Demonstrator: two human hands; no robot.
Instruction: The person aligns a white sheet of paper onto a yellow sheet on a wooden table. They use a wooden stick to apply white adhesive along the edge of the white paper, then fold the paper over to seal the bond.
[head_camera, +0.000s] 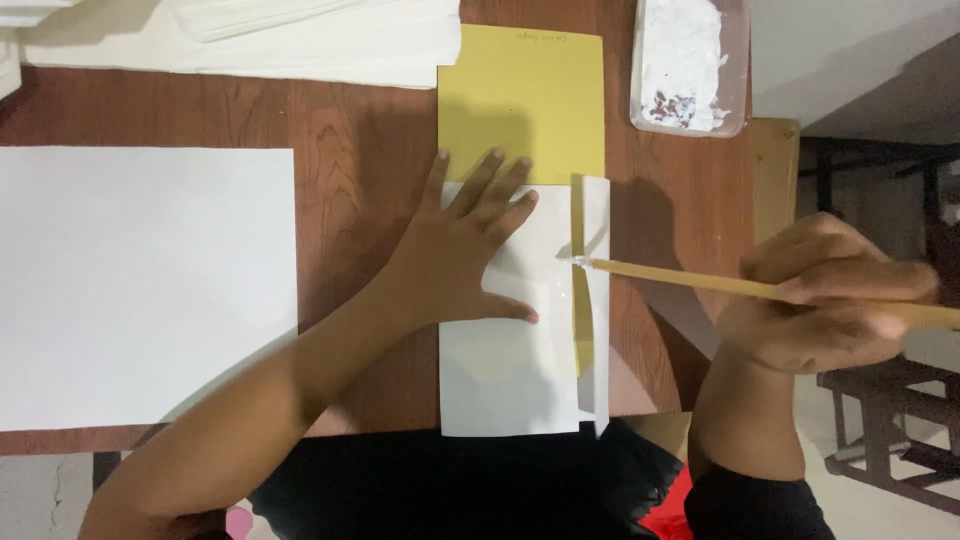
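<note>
My left hand (462, 250) lies flat with fingers spread on a white sheet (505, 380) that partly covers a yellow sheet (522, 100) on the brown wooden table (350, 140). My right hand (830, 295) grips a long thin wooden stick (680, 278). The stick's tip, coated with white paste, touches a yellow strip (582, 320) beside a folded white flap (597, 300) at the sheet's right edge.
A large white sheet (140, 285) lies at the left. A stack of white paper (280, 40) sits along the far edge. A clear tray of white paste (688, 62) stands at the far right. The table's edge is just beyond the tray, with dark furniture (900, 440) past it.
</note>
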